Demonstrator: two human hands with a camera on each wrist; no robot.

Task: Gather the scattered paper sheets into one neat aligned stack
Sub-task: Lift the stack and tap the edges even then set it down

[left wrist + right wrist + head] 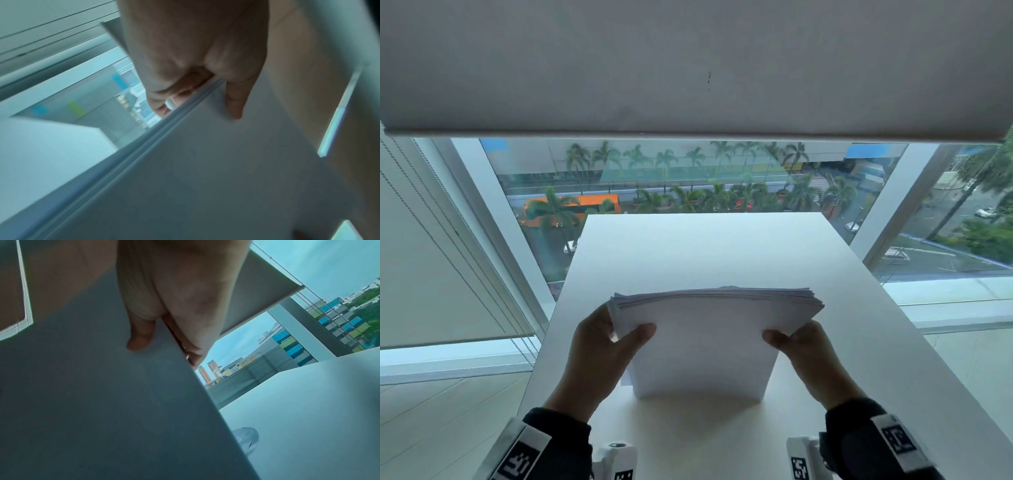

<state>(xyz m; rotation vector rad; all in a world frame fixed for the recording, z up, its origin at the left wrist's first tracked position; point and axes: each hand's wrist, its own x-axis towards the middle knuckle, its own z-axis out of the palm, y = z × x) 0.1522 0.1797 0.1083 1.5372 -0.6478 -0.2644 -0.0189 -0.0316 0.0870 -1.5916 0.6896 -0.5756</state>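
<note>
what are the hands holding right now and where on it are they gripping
Both hold the paper stack, standing on edge on the table: left hand grips its left side edge, right hand its right side edge.

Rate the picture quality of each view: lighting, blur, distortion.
Head view: sharp, lit from the window behind, so the paper stack casts a soft shadow toward the camera on the table; wide-angle bend at the edges. Left wrist view: motion-blurred, left hand dim. Right wrist view: right hand and paper dark against the bright window.
</note>
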